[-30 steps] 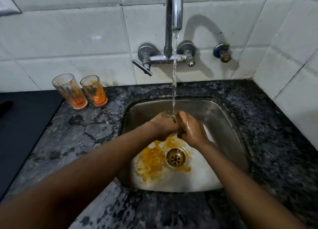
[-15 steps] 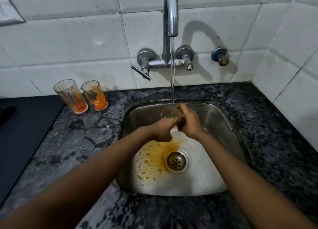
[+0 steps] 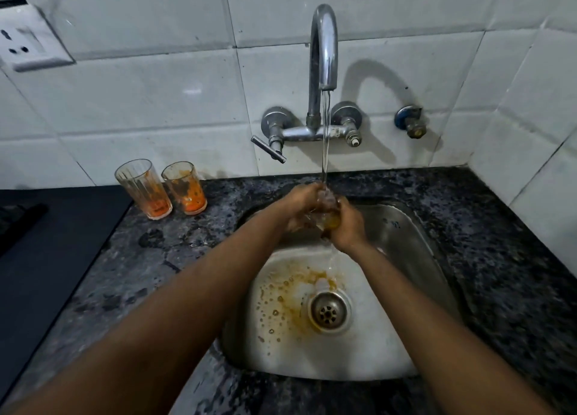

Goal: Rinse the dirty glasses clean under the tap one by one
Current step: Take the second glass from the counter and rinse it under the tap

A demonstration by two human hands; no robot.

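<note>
While wet, speckled dark countertop (image 3: 499, 243), white tiles (image 3: 125, 102)

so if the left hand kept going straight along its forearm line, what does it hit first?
The glass that the left hand already grips under the stream, with the right hand on its other side. Past that, probably the sink's back wall; depth is unclear.

1. A square stainless steel sink (image 3: 415, 236) is sitting sunk in the dark speckled stone counter (image 3: 499, 258).
2. A curved chrome wall tap (image 3: 323, 55) is standing at the far side, over the sink.
3. Two ribbed, orange-stained drinking glasses (image 3: 162, 189) are standing side by side on the counter, far left of the sink.
4. A white wall socket (image 3: 28, 40) is sitting far left on the wall.
5. The left hand (image 3: 299, 205) and the right hand (image 3: 348, 227) are meeting under the tap, above the sink, around a clear wet glass (image 3: 324, 211).
</note>
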